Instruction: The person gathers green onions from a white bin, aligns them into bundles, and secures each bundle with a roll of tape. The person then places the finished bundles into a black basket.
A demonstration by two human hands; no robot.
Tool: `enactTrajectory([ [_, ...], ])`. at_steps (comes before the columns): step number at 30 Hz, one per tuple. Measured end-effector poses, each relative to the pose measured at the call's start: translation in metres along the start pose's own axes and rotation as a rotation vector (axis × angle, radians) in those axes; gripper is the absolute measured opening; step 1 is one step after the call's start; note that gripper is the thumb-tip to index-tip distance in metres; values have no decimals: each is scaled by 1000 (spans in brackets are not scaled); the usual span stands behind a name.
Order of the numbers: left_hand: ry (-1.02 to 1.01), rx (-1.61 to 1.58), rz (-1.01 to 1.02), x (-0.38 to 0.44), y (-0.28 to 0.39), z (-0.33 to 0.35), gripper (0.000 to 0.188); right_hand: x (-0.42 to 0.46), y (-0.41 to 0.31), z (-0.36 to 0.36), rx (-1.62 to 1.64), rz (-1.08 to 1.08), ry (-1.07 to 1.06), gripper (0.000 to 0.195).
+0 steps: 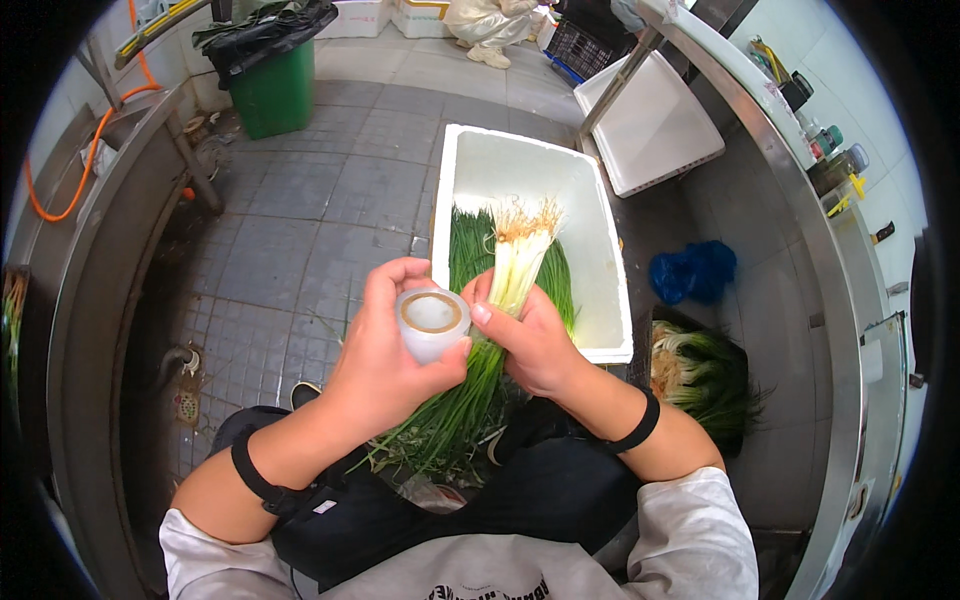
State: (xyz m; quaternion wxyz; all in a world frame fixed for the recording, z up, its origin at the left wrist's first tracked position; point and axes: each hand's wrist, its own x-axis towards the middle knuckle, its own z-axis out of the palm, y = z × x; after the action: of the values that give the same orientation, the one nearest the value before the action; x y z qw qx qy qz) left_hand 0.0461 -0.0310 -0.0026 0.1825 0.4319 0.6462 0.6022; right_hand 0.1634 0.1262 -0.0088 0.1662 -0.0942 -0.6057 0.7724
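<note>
My left hand [401, 352] is closed around a roll of clear tape [433, 319] with a brown cardboard core. Upright in my right hand [529, 337] is a bunch of green onions [517, 274], its roots pointing away from me and its green leaves hanging towards my lap. The roll nearly touches my right thumb, beside the stalks; whether a strip of tape runs to the bunch I cannot tell. Just beyond my hands stands a white foam box [616, 300], with more green onions [471, 240] lying inside it.
At my right, a dark crate holds more green onions [694, 367], near a blue plastic bag [691, 271]. A green bin [274, 90] stands at the far left. Metal counters [821, 187] flank both sides. A person [491, 26] crouches at the back. Leaf scraps lie between my feet.
</note>
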Motion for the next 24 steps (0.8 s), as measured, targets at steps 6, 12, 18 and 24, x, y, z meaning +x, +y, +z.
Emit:
enactTrajectory([
  [6, 550, 14, -61, 39, -29, -69, 55, -29, -34, 2, -33, -69, -135, 23],
  [12, 404, -363, -149, 29, -12, -37, 63, -2, -27, -11, -2, -148, 79, 17],
  [18, 362, -529, -162, 34, -21, -37, 54, -4, -59, -30, -115, -288, 191, 13],
  [24, 409, -587, -223, 32, -13, -52, 56, 23, -122, -38, -164, -472, 267, 14],
])
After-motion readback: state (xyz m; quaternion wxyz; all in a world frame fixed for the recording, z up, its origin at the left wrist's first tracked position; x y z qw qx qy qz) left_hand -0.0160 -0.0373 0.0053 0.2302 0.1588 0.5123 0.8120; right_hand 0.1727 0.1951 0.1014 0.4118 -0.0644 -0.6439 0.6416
